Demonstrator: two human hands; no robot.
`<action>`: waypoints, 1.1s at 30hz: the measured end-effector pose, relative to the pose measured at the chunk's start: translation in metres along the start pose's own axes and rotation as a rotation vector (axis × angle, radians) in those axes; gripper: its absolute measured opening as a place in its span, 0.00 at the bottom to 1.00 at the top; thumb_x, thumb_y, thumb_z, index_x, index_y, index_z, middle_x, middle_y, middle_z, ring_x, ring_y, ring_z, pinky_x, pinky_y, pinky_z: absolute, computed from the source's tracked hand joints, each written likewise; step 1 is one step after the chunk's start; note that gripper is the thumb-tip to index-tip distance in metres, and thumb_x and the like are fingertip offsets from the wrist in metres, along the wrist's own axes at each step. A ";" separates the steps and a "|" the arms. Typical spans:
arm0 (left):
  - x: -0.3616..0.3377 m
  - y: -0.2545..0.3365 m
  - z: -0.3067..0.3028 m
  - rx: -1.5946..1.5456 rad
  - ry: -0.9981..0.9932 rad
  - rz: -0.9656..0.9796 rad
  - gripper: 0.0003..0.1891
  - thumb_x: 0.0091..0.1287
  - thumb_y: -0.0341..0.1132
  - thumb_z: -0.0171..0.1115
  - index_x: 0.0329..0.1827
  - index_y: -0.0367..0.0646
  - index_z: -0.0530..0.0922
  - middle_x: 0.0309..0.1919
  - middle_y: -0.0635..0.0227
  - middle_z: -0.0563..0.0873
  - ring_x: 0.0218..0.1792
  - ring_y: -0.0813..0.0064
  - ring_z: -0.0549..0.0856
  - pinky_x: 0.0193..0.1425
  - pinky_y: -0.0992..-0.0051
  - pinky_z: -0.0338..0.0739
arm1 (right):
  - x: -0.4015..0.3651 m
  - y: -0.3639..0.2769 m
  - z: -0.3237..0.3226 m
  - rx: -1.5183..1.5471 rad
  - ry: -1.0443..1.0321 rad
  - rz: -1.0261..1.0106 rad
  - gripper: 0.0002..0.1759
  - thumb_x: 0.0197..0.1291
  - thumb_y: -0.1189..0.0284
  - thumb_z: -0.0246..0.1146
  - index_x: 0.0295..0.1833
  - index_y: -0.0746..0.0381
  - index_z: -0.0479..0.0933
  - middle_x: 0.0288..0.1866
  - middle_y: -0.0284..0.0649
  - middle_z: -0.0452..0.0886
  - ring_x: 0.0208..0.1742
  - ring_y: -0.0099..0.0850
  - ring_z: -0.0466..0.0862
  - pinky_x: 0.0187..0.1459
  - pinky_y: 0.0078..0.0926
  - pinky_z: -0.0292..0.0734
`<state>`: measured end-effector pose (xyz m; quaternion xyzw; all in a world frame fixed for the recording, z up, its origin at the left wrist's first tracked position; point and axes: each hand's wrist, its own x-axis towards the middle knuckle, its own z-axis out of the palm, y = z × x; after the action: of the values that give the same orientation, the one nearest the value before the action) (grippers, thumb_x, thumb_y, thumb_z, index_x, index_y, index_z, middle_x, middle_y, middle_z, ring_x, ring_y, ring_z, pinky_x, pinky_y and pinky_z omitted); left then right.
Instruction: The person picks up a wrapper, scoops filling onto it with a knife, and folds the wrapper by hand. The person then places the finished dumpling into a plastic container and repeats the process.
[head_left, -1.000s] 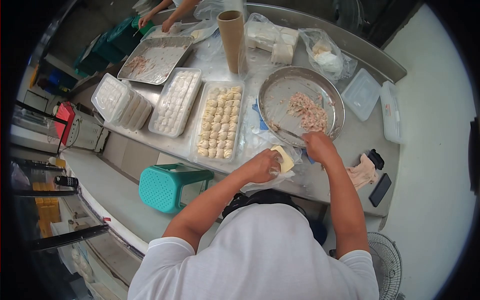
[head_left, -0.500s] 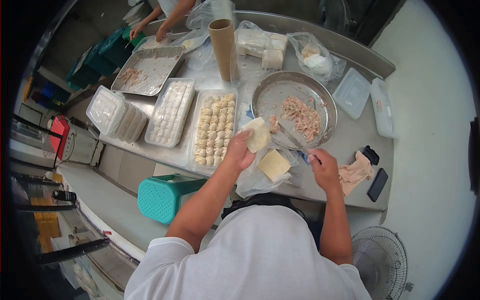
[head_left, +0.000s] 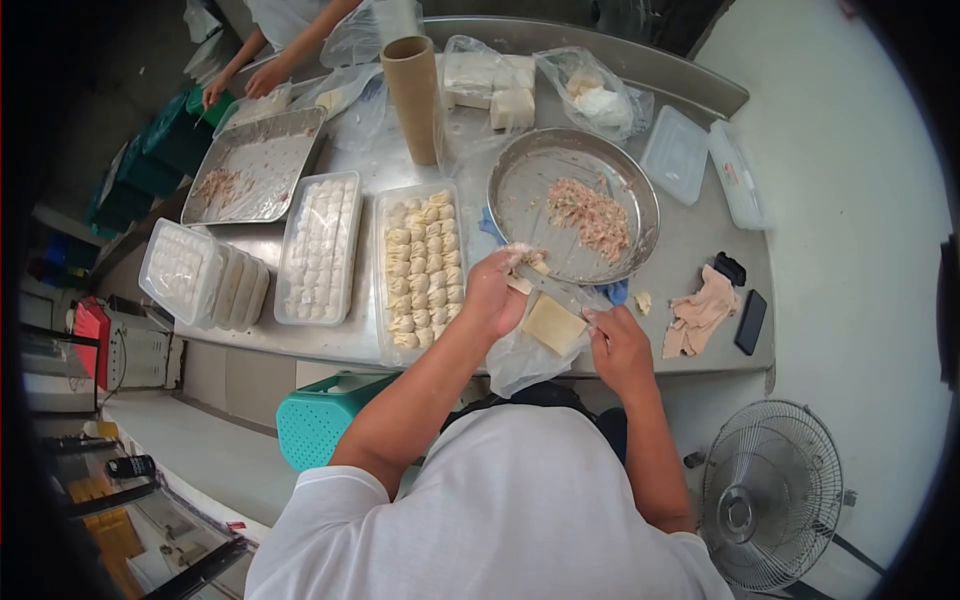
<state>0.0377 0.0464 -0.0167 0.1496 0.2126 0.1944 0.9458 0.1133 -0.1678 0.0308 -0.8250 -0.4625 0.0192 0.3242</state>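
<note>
My left hand [head_left: 493, 298] is closed around a pale dough wrapper [head_left: 520, 284], folding it up about a bit of meat filling. In my right hand [head_left: 618, 345] is a flat metal spatula [head_left: 572, 297], its blade pointing to the wrapper; the fingers hide its handle. Between the hands lies a stack of square wrappers [head_left: 553, 325] on a plastic bag [head_left: 520, 368]. Just beyond stands a round metal pan [head_left: 522, 190] with a mound of minced meat filling [head_left: 590, 218]. Left of my left hand, a plastic tray holds rows of formed dumplings [head_left: 425, 262].
A lidded box of dumplings [head_left: 320, 250], stacked boxes [head_left: 195, 275] and a metal tray [head_left: 265, 170] stand left. A cardboard tube [head_left: 412, 100] rises at the back. A cloth [head_left: 700, 312] and phone [head_left: 750, 323] lie right. Another person's hands [head_left: 265, 78] work far left.
The wrapper, flat and open before, is now gathered up in my left hand. The spatula has come back from the pan toward the wrapper. The whole view has shifted somewhat.
</note>
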 end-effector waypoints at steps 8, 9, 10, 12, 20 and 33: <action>-0.037 0.035 0.003 0.268 -0.160 0.045 0.12 0.70 0.32 0.60 0.54 0.41 0.76 0.53 0.56 0.84 0.57 0.62 0.82 0.64 0.63 0.75 | 0.015 -0.024 -0.027 0.212 -0.034 0.051 0.16 0.57 0.80 0.63 0.51 0.62 0.84 0.38 0.43 0.80 0.39 0.41 0.82 0.41 0.33 0.78; -0.038 0.032 0.000 0.624 -0.124 0.108 0.14 0.67 0.31 0.65 0.54 0.42 0.76 0.52 0.60 0.85 0.56 0.64 0.83 0.62 0.65 0.75 | 0.018 -0.025 -0.030 0.203 -0.088 0.035 0.15 0.57 0.80 0.63 0.50 0.62 0.84 0.38 0.43 0.80 0.39 0.41 0.82 0.41 0.33 0.78; -0.039 0.033 -0.003 0.621 -0.116 0.112 0.14 0.67 0.31 0.65 0.54 0.42 0.76 0.52 0.60 0.85 0.56 0.64 0.83 0.62 0.65 0.75 | 0.020 -0.026 -0.032 0.194 -0.140 0.021 0.14 0.57 0.79 0.64 0.50 0.62 0.84 0.38 0.43 0.80 0.38 0.41 0.82 0.41 0.34 0.78; -0.038 0.035 -0.008 1.202 -0.170 0.305 0.21 0.61 0.23 0.70 0.55 0.44 0.74 0.49 0.68 0.84 0.51 0.75 0.83 0.57 0.73 0.76 | 0.027 -0.026 -0.035 0.152 -0.205 -0.019 0.14 0.57 0.79 0.64 0.49 0.63 0.84 0.37 0.43 0.80 0.38 0.41 0.82 0.40 0.34 0.78; -0.039 0.024 -0.017 1.390 0.025 0.430 0.10 0.65 0.32 0.70 0.43 0.41 0.77 0.32 0.71 0.81 0.37 0.77 0.82 0.44 0.73 0.78 | 0.065 0.000 -0.073 0.130 -0.342 -0.091 0.10 0.57 0.77 0.65 0.45 0.64 0.84 0.34 0.42 0.79 0.31 0.37 0.80 0.34 0.33 0.74; -0.047 -0.054 0.008 0.965 0.031 0.664 0.17 0.73 0.38 0.63 0.58 0.37 0.78 0.55 0.59 0.81 0.54 0.67 0.82 0.56 0.69 0.77 | 0.039 0.004 0.036 1.415 -0.395 0.586 0.16 0.65 0.68 0.68 0.54 0.62 0.76 0.27 0.28 0.77 0.19 0.12 0.66 0.19 0.15 0.59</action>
<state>0.0184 -0.0227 -0.0132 0.6191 0.2325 0.3638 0.6560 0.1265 -0.1199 0.0105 -0.4924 -0.1533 0.5395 0.6656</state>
